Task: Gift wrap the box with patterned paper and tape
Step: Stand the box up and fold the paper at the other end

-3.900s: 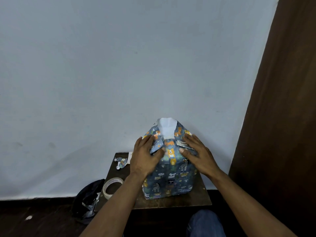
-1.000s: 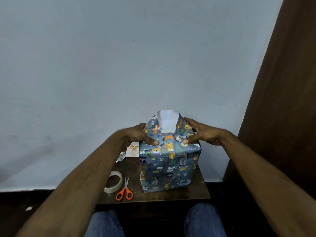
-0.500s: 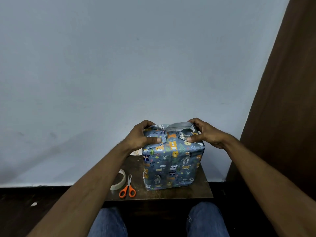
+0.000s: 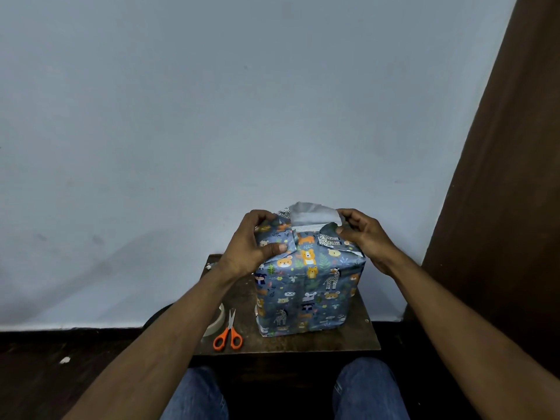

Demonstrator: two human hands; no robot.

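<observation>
While gripped, box (image 4: 309,286) between both hands.

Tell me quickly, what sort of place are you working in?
Probably a plain room at home: a bare pale wall, a dark floor, and a small brown wooden stool-like table serving as workbench.

i count one wrapped box (image 4: 306,286), one scissors (image 4: 228,334), one tape roll (image 4: 218,320), two hands, one bench (image 4: 357,334).

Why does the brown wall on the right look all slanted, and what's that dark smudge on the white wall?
Head view: the wide-angle lens tilts the brown panel; the smudge left of the wrapped box is a soft shadow on the wall; the floor is very dim.
</observation>
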